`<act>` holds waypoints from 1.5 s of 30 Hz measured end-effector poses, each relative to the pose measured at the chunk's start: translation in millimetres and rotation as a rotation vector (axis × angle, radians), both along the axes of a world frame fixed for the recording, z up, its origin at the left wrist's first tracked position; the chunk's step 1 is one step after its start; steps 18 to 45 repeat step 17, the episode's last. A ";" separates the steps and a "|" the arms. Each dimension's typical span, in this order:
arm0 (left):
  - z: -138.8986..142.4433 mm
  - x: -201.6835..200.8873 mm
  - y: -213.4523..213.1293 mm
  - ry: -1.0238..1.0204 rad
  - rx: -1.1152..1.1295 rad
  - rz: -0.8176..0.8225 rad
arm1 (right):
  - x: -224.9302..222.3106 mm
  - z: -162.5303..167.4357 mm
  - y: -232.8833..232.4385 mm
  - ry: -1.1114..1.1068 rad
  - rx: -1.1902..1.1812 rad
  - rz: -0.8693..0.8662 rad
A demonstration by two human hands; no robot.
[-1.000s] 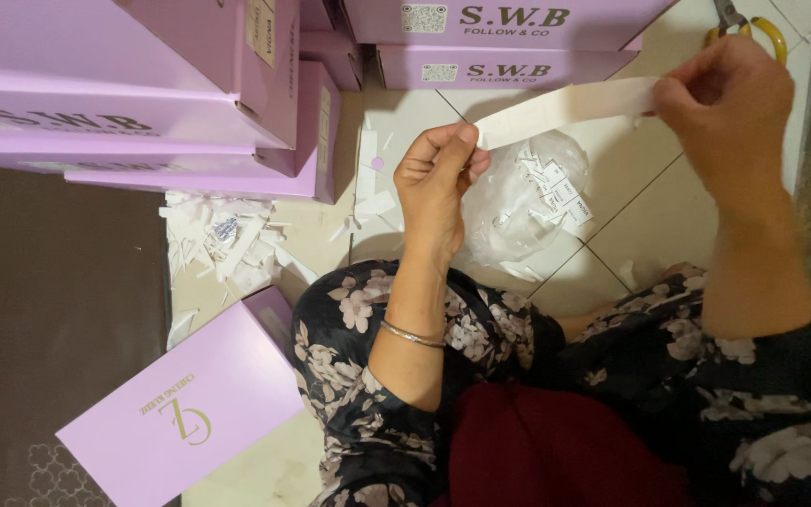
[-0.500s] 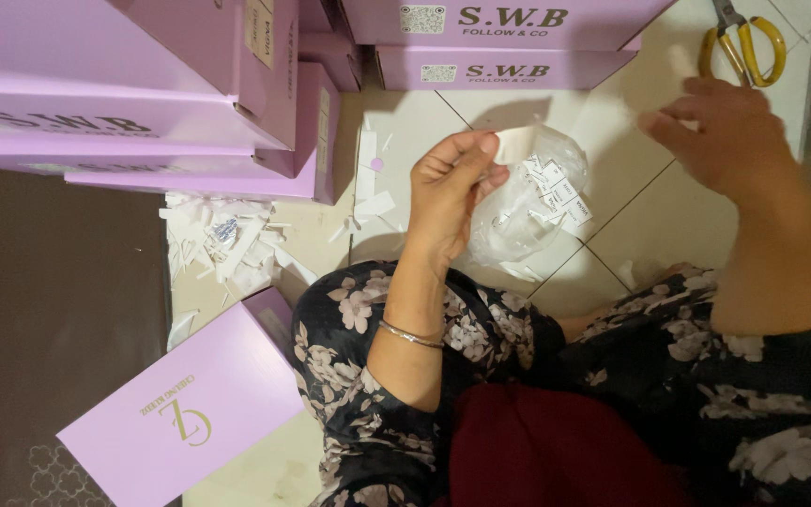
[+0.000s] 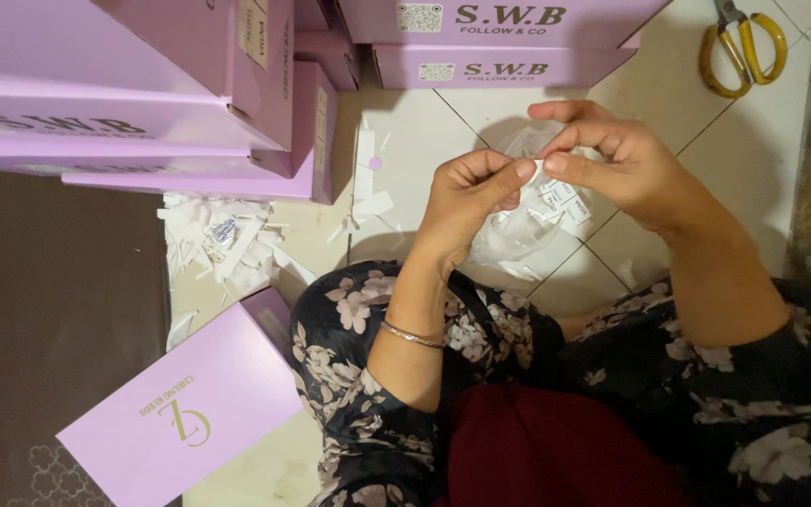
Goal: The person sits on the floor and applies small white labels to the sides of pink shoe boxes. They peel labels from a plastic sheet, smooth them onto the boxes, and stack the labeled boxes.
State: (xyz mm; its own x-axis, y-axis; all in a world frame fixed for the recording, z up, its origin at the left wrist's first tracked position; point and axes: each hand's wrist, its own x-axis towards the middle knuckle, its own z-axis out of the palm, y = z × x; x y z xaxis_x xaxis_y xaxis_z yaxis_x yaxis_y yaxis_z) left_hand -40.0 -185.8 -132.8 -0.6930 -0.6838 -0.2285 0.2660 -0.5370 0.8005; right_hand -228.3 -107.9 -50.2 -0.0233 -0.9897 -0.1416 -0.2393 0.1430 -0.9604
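Two hands, left hand [image 3: 469,192] and right hand [image 3: 603,155], pinch one small white label [image 3: 539,172], mostly hidden by fingertips, above clear bag [image 3: 527,230].

You wear a black garment printed with pale pink and white flowers, its sleeves ending short of both wrists. A thin silver bangle [image 3: 412,335] circles your left forearm. Below it lies dark red cloth [image 3: 556,451], perhaps a skirt or apron; the view doesn't settle which.

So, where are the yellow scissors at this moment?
In the head view, the yellow scissors lie on the white tiled floor at the top right, beyond the right hand, beside the purple boxes.
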 end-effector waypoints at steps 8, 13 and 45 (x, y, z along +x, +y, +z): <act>3.1 -11.0 10.5 -0.017 -0.162 0.153 | 4.4 -15.7 -1.5 -0.203 -0.051 -0.131; 3.9 -15.9 18.2 -0.033 -0.173 0.281 | 5.6 -19.3 0.3 -0.287 -0.047 -0.210; 1.0 -22.0 25.7 0.036 -0.208 0.403 | 11.3 -23.4 -0.2 -0.317 -0.088 -0.246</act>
